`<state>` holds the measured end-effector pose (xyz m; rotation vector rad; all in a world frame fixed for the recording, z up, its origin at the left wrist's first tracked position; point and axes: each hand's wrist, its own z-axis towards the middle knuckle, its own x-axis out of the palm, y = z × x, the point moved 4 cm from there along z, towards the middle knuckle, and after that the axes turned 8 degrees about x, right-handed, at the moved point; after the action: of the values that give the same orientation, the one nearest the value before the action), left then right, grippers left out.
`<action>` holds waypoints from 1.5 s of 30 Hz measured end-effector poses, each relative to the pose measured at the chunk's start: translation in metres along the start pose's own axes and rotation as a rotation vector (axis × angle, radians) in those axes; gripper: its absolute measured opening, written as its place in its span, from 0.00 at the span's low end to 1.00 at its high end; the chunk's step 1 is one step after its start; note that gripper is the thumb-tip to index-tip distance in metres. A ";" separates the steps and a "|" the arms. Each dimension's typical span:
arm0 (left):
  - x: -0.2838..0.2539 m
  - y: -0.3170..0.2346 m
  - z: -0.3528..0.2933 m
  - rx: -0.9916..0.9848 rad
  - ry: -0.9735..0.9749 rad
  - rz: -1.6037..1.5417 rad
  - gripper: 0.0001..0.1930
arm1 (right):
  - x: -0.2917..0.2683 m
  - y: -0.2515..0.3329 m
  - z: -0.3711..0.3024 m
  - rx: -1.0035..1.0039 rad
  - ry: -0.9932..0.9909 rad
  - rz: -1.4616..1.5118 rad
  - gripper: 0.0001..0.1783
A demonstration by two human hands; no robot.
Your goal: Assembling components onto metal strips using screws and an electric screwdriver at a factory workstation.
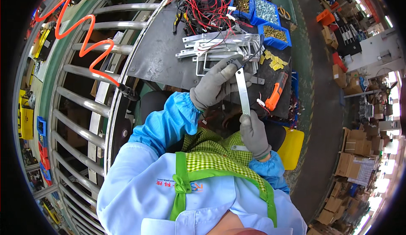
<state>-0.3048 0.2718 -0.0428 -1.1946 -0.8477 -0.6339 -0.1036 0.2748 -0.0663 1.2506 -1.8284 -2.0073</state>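
Both my hands wear grey gloves. My right hand point(254, 137) pinches the lower end of a flat silver metal strip point(243, 90), which stands nearly upright in view and has a hole near its top. Beside that top end, my left hand point(215, 84) is closed on a small black part point(235, 61) with a dark cable leading off it. Whether the part touches the strip I cannot tell. Just beyond my left hand lies a pile of silver metal brackets point(220, 45). An orange and black power screwdriver point(277, 92) rests to the right of the strip.
Red and black wires point(203, 6) lie tangled at the back of the dark worktable point(163, 61). Blue bins of brass-coloured screws point(275, 33) and silver hardware point(265, 12) stand at the back right, near small yellow pieces point(275, 61). A metal roller conveyor point(86, 104) and coiled orange hose point(86, 51) are at left.
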 end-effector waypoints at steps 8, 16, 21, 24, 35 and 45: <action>-0.016 0.003 0.000 -0.035 0.076 0.052 0.27 | -0.014 0.025 -0.002 0.215 0.285 0.259 0.18; -0.020 -0.004 -0.002 -0.099 0.064 0.021 0.25 | -0.014 0.025 0.002 0.195 0.340 0.223 0.21; -0.027 -0.002 -0.005 -0.141 0.113 0.114 0.30 | -0.016 0.026 0.004 0.365 0.466 0.399 0.22; -0.010 0.019 -0.021 -0.195 0.136 0.131 0.31 | -0.014 0.027 0.013 0.301 0.392 0.360 0.19; -0.015 0.009 -0.009 0.003 -0.068 0.052 0.21 | -0.001 0.017 0.035 0.230 0.211 0.330 0.17; -0.012 0.032 -0.021 -0.034 -0.049 0.148 0.21 | 0.007 0.017 0.040 0.115 0.090 0.327 0.20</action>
<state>-0.2814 0.2599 -0.0729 -1.2951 -0.7843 -0.5021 -0.1414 0.2964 -0.0581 0.9730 -1.9779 -1.6686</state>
